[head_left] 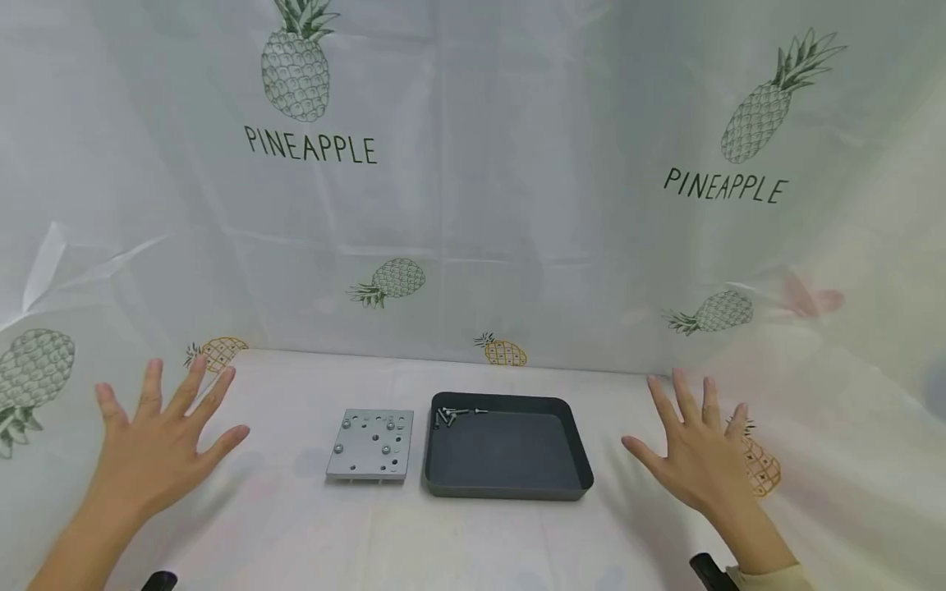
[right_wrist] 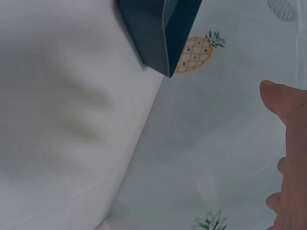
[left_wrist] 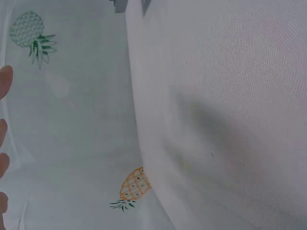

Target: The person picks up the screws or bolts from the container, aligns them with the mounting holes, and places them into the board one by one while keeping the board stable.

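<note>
In the head view my left hand (head_left: 158,447) is raised at the left with its fingers spread, and it holds nothing. At the right my right hand (head_left: 698,460) is likewise spread and bare. Between them lies a flat grey metal plate (head_left: 362,451) with holes and several screws standing in it. Just right of the plate sits a dark grey tray (head_left: 510,484), with several loose screws (head_left: 447,415) in its far left corner. The plate is nearer to the left hand, the tray nearer to the right. Fingertips show at the edge of the left wrist view.
A white cloth (head_left: 473,542) covers the table. Behind it hangs a pale curtain (head_left: 502,205) printed with pineapples. The tray's corner (right_wrist: 153,38) shows at the top of the right wrist view. Dark straps or devices (head_left: 713,572) sit near both wrists.
</note>
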Tool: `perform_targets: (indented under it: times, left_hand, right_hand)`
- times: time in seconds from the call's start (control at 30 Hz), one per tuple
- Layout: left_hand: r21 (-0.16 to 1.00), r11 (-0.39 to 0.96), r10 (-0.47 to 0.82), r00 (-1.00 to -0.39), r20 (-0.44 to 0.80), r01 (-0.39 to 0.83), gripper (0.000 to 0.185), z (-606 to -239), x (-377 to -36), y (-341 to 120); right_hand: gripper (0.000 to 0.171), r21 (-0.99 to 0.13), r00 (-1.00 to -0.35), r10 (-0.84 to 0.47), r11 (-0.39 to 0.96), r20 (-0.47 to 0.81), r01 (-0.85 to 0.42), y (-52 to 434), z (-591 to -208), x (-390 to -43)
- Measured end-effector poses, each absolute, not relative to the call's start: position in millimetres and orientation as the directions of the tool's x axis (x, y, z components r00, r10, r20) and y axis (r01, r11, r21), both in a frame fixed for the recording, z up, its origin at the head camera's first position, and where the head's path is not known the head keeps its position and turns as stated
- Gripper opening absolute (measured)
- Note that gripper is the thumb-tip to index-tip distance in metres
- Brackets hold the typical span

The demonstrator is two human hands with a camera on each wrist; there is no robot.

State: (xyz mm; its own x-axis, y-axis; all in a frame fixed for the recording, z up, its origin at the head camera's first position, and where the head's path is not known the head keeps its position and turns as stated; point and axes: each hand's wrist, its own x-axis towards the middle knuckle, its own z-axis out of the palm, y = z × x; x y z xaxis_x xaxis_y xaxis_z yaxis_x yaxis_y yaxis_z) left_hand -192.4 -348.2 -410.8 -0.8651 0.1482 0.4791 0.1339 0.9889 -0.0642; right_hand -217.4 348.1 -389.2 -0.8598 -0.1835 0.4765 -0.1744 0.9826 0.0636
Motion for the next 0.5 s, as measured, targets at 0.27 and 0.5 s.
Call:
perform_targets:
  times: [0.27, 0.5]
  left_hand:
    - [-0.070, 0.986, 0.163, -0.852, 0.497, 0.148, 0.098, -411.8, -198.4, -339.8]
    - [-0.067, 0.984, 0.175, -0.854, 0.490, 0.164, 0.097, -415.1, -200.4, -334.6]
  right_hand:
    - [0.101, 0.106, -0.829, -0.266, 0.964, 0.492, -0.246, 324.9, -386.0, -235.6]
    - [0.097, 0.129, -0.787, -0.338, 0.939, 0.516, -0.318, 310.6, -382.7, -249.5]
